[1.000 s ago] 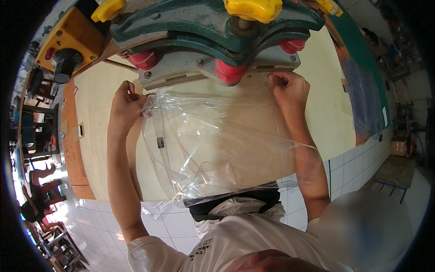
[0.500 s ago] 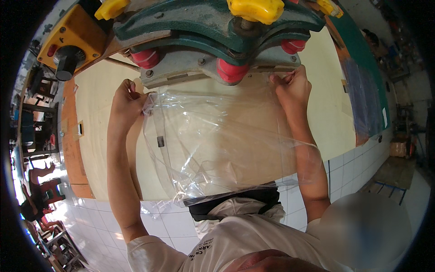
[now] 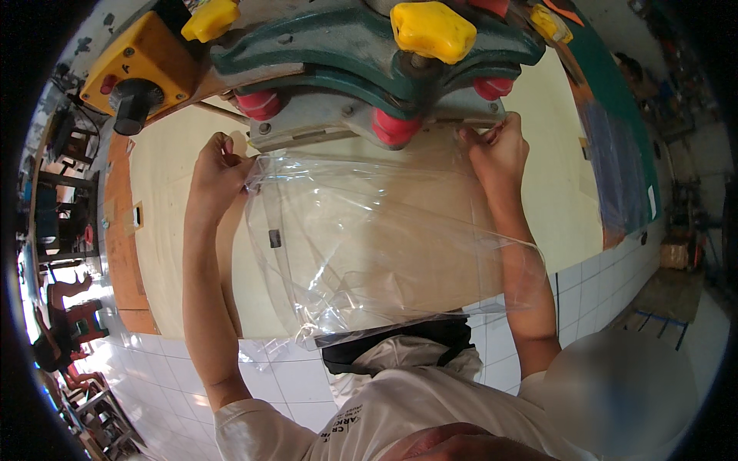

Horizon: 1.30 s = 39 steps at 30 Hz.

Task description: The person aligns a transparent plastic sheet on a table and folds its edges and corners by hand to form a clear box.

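A clear plastic sheet lies crumpled and shiny on the cream work surface, its near part hanging over the front edge. My left hand pinches the sheet's far left corner. At its far right corner, my right hand is closed on the film, thumb against fingers. Between both hands, the sheet's far edge lies along the grey metal bar of a green press. Whether the edge reaches under the bar I cannot tell. Part of the film drapes over my right forearm.
Yellow star knobs and red round mounts sit on the press. A yellow control box with a black knob stands at the far left. Folded clear plastic lies on the right. Below the table's front edge is white tiled floor.
The press and control box appear shifted slightly right and down in the picture. Both hands keep their hold on the sheet, nearly in the same places.
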Available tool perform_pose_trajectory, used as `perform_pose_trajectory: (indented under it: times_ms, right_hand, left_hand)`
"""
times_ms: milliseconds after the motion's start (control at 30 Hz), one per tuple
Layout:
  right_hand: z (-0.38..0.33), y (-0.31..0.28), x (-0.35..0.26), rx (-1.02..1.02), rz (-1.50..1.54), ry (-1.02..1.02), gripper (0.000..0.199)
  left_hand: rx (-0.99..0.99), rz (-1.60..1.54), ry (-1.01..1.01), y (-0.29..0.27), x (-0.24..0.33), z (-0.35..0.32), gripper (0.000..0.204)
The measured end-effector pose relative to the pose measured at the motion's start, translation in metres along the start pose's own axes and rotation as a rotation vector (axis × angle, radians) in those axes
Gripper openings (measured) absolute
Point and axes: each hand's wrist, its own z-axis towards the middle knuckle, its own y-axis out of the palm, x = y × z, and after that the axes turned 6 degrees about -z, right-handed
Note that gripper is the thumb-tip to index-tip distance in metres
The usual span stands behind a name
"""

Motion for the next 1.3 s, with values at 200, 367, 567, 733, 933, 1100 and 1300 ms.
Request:
perform_pose_trajectory:
  times_ms: [200,367,567,733,933,1100,1300]
  right_hand:
    - [0.0,-0.001,0.0,0.014,-0.013,-0.002,0.04]
    - [0.0,0.001,0.001,0.017,-0.004,-0.013,0.039]
    - [0.0,-0.001,0.001,0.01,-0.01,-0.01,0.038]
    - [-0.001,0.003,0.003,0.028,-0.065,-0.06,0.036]
    - [-0.001,-0.002,0.003,0.051,-0.083,-0.093,0.035]
    - [-0.001,0.0,0.004,0.049,-0.088,-0.103,0.033]
    - [-0.003,-0.002,0.003,0.027,-0.089,-0.12,0.03]
  left_hand:
    - [0.016,0.023,0.016,0.004,0.004,-0.002,0.035]
    - [0.023,0.055,0.007,0.003,0.005,-0.003,0.034]
    - [0.012,0.064,0.008,0.004,0.004,-0.001,0.033]
    - [0.019,0.049,0.033,-0.003,-0.008,0.0,0.03]
    - [0.036,0.082,0.021,0.002,0.009,-0.01,0.021]
    - [0.092,0.319,0.06,-0.013,0.026,-0.028,0.021]
    - [-0.03,0.279,0.417,0.003,0.044,-0.07,0.025]
